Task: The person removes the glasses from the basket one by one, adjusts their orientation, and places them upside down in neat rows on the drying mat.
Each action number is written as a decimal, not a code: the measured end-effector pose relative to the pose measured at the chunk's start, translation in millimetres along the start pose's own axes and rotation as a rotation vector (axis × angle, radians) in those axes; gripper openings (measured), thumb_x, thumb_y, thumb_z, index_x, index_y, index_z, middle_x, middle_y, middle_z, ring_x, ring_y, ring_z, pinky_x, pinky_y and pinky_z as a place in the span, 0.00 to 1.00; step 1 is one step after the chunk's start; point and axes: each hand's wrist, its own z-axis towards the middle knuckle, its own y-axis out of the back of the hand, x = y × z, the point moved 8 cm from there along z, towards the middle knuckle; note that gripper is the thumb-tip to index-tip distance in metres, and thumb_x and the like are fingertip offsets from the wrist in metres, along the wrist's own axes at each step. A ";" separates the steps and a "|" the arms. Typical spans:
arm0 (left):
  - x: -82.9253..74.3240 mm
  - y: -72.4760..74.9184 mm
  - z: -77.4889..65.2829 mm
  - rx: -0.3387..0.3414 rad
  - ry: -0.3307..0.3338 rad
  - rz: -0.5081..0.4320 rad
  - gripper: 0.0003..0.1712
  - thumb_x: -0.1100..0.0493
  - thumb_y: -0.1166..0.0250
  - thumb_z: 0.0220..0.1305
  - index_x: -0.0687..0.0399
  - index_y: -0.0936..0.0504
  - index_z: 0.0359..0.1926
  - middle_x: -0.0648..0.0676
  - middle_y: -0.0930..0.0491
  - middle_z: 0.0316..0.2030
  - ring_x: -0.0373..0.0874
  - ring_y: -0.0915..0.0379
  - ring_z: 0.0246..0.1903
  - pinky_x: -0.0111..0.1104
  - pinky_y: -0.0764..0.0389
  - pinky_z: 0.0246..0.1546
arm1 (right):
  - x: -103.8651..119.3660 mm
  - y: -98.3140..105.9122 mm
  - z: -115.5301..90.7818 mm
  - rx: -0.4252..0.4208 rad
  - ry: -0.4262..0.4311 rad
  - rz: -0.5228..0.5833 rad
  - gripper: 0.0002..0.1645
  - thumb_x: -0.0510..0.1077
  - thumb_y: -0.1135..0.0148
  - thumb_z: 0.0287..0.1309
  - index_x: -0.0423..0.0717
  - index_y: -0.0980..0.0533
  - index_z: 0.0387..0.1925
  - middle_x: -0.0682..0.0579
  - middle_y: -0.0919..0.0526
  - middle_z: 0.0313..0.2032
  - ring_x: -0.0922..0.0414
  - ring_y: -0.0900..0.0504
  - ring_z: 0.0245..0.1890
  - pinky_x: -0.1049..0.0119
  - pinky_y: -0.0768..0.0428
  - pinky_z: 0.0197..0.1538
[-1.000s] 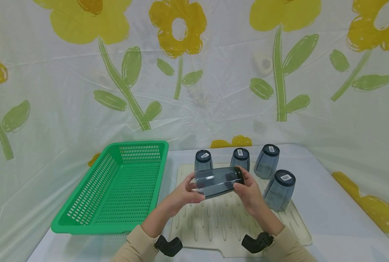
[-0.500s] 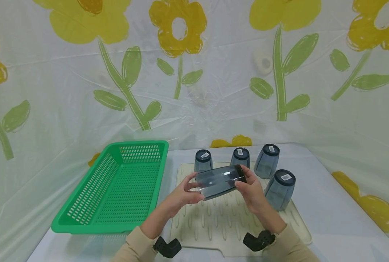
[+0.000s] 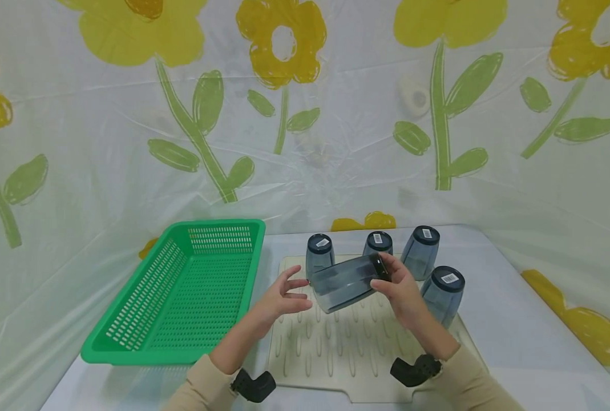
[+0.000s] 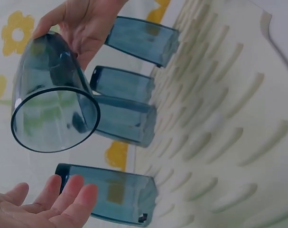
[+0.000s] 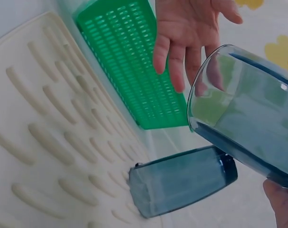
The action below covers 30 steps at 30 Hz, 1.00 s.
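Observation:
A blue-grey drinking glass [image 3: 343,282] is tilted on its side above the cream drying mat [image 3: 335,354]. My right hand [image 3: 399,288] grips it round its dark base, thumb in front. The glass's rim faces left, and its round mouth shows in the left wrist view. My left hand [image 3: 281,297] is beside that rim with its fingers spread and apart from the glass. Behind, similar glasses stand upside down on the mat: one at the left [image 3: 319,251], one in the middle [image 3: 378,242], and two at the right [image 3: 420,251], the nearer one [image 3: 443,294] partly behind my right wrist.
A green perforated plastic basket [image 3: 181,308] stands on the white table [image 3: 530,342] left of the mat. A white sheet with yellow flowers [image 3: 335,171] hangs behind and around the table.
My left hand has let go of the glass rim and drawn back to the left. My right hand has shifted slightly right, tilting the glass more, with its base end higher.

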 end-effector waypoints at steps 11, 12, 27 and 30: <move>-8.0 8.5 -4.0 -0.016 0.002 0.028 0.48 0.58 0.34 0.54 0.54 0.53 0.70 0.66 0.40 0.63 0.62 0.38 0.58 0.51 0.33 0.56 | 9.2 6.6 3.3 0.028 -0.044 -0.109 0.29 0.33 0.36 0.46 0.50 0.35 0.51 0.61 0.32 0.50 0.66 0.33 0.49 0.77 0.26 0.47; -9.1 9.1 -4.4 -0.017 0.000 0.033 0.48 0.58 0.34 0.54 0.54 0.53 0.70 0.66 0.40 0.63 0.61 0.38 0.58 0.51 0.34 0.56 | 9.4 7.2 3.3 0.029 -0.047 -0.121 0.29 0.33 0.36 0.46 0.52 0.35 0.50 0.61 0.32 0.49 0.66 0.32 0.49 0.77 0.26 0.47; -19.6 20.8 -6.0 -0.025 0.013 0.060 0.48 0.59 0.34 0.54 0.50 0.53 0.70 0.64 0.41 0.64 0.60 0.39 0.59 0.54 0.37 0.57 | 13.5 10.5 2.4 0.068 -0.076 -0.250 0.35 0.32 0.36 0.45 0.37 0.39 0.57 0.52 0.33 0.50 0.65 0.28 0.46 0.72 0.24 0.44; -20.5 23.5 -6.0 -0.032 0.012 0.072 0.48 0.59 0.34 0.53 0.51 0.53 0.70 0.63 0.41 0.63 0.60 0.39 0.59 0.53 0.37 0.57 | 11.2 11.6 3.5 0.071 -0.086 -0.291 0.37 0.33 0.35 0.45 0.36 0.39 0.58 0.50 0.32 0.51 0.65 0.28 0.45 0.70 0.24 0.44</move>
